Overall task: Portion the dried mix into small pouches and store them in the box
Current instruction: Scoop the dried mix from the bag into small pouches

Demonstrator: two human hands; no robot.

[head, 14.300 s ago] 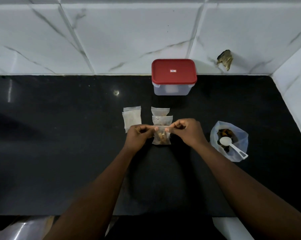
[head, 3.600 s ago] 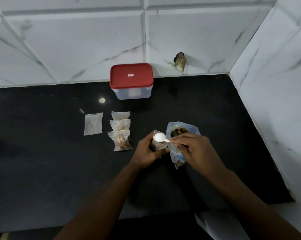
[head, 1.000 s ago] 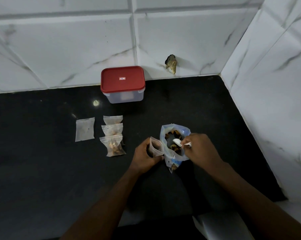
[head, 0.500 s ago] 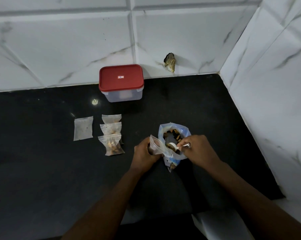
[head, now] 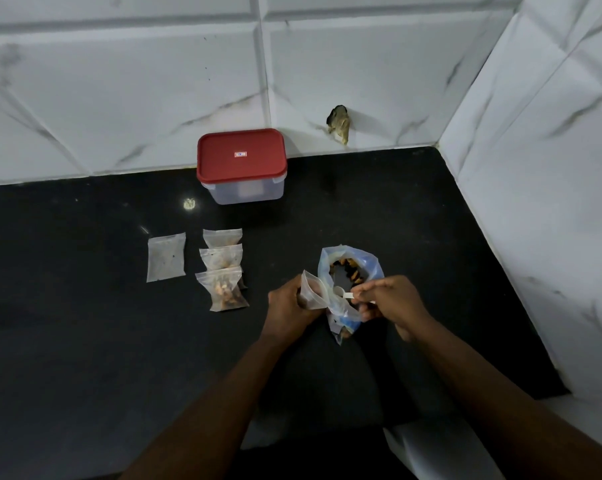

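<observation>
Right now the left hand (head: 287, 306) has its fingers curled round a small pouch (head: 314, 292), holding it upright with the mouth open, just beside the big bag (head: 372, 266) of dried mix (head: 348, 268). The right hand (head: 393, 303) pinches the handle of a white spoon (head: 340, 292) between thumb and fingertips, the other fingers tucked under. The spoon's bowl sits inside the bag at its near rim, close to the pouch. Both forearms reach in from below and the hands meet over the black counter (head: 85, 341), the bag between them.

A second ago the spoon lay deeper among the pieces; it has since come across toward the pouch. Much earlier both hands were pressing the third pouch shut.

Three filled pouches (head: 225, 289) lie in a column to the left, with a flat empty pouch (head: 165, 256) beside them. The box (head: 241, 157) stands at the wall, red lid on.
</observation>
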